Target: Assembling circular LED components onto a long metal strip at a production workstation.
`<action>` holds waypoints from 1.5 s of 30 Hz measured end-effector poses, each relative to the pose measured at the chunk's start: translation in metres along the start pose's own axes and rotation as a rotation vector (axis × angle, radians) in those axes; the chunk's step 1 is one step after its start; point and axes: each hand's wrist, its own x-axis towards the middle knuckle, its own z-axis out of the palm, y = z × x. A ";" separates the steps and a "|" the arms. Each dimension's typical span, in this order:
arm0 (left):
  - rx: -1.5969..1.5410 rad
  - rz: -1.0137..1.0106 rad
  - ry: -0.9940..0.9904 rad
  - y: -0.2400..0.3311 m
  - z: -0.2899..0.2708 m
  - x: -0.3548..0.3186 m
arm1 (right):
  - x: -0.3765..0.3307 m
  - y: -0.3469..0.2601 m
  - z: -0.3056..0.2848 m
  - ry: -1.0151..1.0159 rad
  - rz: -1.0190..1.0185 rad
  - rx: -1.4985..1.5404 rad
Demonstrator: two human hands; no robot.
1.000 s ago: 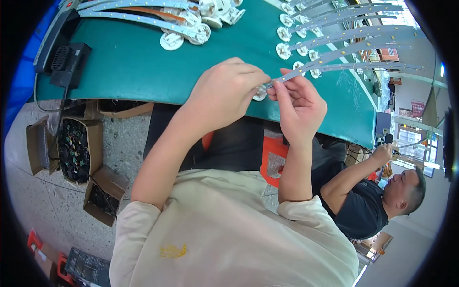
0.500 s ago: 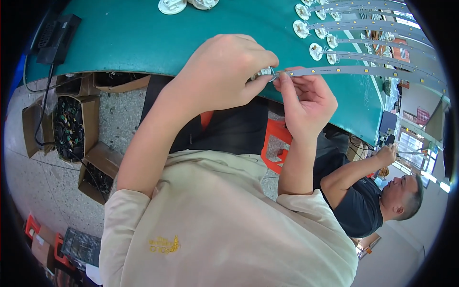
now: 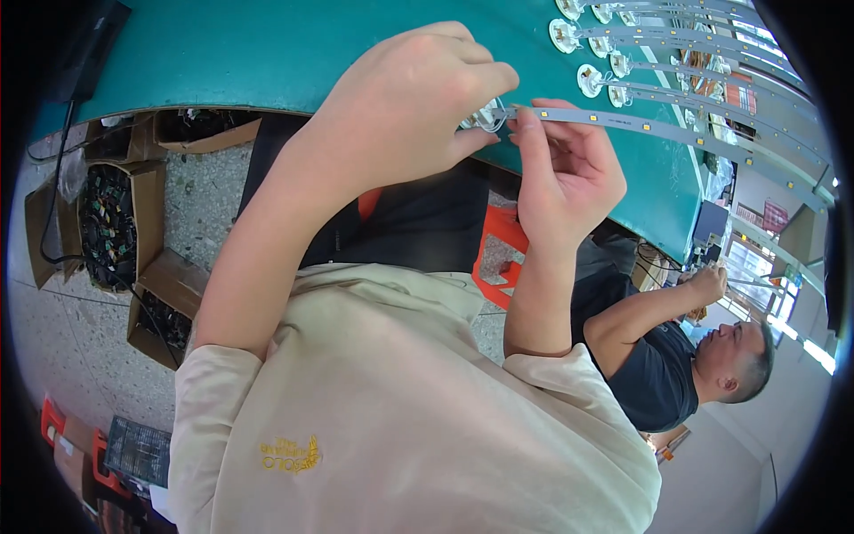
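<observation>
LED strip (image 3: 647, 127) was pinched in the right hand (image 3: 569, 182), level with the white cap (image 3: 483, 116) in the left hand (image 3: 409, 102).
Both hands were close together at the table's (image 3: 222, 53) near edge, thin wires (image 3: 501, 114) showing between them; the strip stretched right, near more strips with round white bases (image 3: 563, 36) at far right.

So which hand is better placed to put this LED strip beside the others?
Probably the right hand: it grips the LED strip and is nearer the other strips. The left hand holds the white end piece, farther left.
</observation>
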 end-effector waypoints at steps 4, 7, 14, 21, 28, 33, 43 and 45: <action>-0.065 -0.059 0.005 -0.001 0.001 0.001 | 0.000 -0.003 0.003 0.014 0.019 -0.010; -0.066 -0.079 -0.005 -0.001 0.001 0.000 | -0.002 0.001 0.005 0.055 -0.015 -0.013; -0.058 -0.069 -0.015 -0.002 0.000 0.002 | 0.000 -0.001 0.007 0.031 0.005 -0.042; -0.064 -0.085 -0.034 -0.002 -0.001 0.002 | -0.003 0.006 0.005 0.033 -0.100 -0.135; -0.079 -0.100 -0.056 -0.003 -0.001 0.003 | -0.003 0.008 0.004 0.008 -0.143 -0.157; -0.086 -0.100 -0.032 -0.003 0.002 0.003 | 0.002 0.006 -0.001 -0.068 -0.172 -0.243; -0.076 -0.097 -0.037 -0.006 0.003 0.002 | 0.006 -0.001 -0.001 -0.165 -0.195 -0.261; -0.072 -0.101 -0.034 -0.006 0.004 0.002 | 0.008 0.001 0.000 -0.160 -0.176 -0.267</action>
